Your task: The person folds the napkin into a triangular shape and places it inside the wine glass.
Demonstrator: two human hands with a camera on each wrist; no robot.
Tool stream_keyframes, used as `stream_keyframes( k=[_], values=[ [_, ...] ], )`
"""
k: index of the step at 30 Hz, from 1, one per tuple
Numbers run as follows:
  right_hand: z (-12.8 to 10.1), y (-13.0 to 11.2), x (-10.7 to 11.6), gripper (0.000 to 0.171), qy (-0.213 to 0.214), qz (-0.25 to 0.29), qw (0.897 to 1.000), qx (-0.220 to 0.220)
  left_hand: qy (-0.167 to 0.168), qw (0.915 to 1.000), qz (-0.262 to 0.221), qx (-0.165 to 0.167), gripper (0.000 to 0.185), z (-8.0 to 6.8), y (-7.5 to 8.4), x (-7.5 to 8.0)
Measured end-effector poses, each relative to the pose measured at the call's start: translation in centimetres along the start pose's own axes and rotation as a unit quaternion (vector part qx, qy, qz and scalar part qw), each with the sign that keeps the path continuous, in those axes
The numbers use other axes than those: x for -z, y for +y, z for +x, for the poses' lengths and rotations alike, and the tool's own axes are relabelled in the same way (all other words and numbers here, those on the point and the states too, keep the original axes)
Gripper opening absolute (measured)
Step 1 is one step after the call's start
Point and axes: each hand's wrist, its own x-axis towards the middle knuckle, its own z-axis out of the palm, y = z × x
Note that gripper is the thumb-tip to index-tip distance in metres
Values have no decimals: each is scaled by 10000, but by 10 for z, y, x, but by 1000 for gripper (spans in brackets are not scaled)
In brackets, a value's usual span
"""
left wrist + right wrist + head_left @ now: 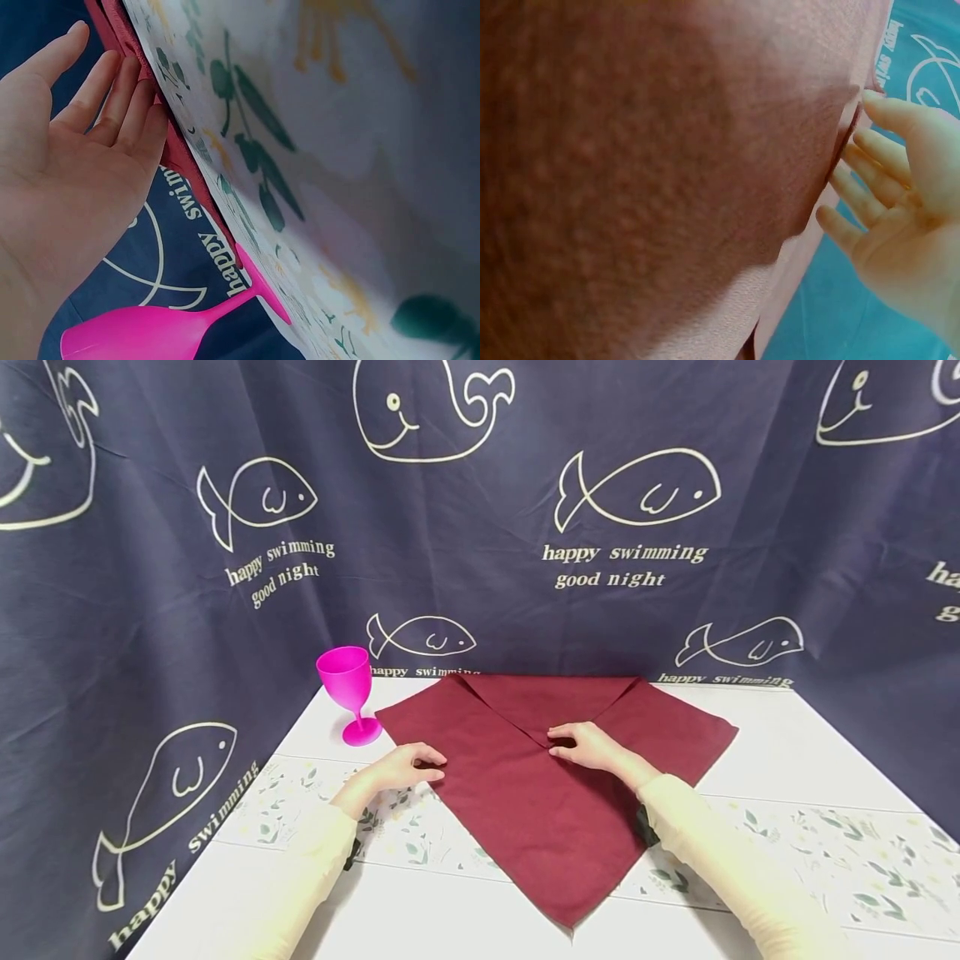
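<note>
Nearest the camera, two cream sleeves reach forward over a white table crossed by a band of leaf print. On that table lies a maroon cloth napkin, spread as a diamond with one corner pointing toward the person and its far corner folded back toward the middle. At the napkin's left edge, the left hand rests with straight, relaxed fingers lying flat against the hem, gripping nothing. Over the centre, the right hand lies on the cloth at the tip of the folded-down corner, its fingers loosely extended and touching the fabric. Farther back and left stands a pink plastic goblet, upright, just beside the napkin's left corner. Behind everything hangs a navy curtain printed with whales and fish.
</note>
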Motion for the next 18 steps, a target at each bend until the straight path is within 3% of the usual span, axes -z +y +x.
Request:
stream_keyframes(
  k=[18],
  values=[
    [1, -4, 0, 26, -5, 146, 9997, -193, 61, 10000, 4, 26, 32, 2, -4, -2]
  ],
)
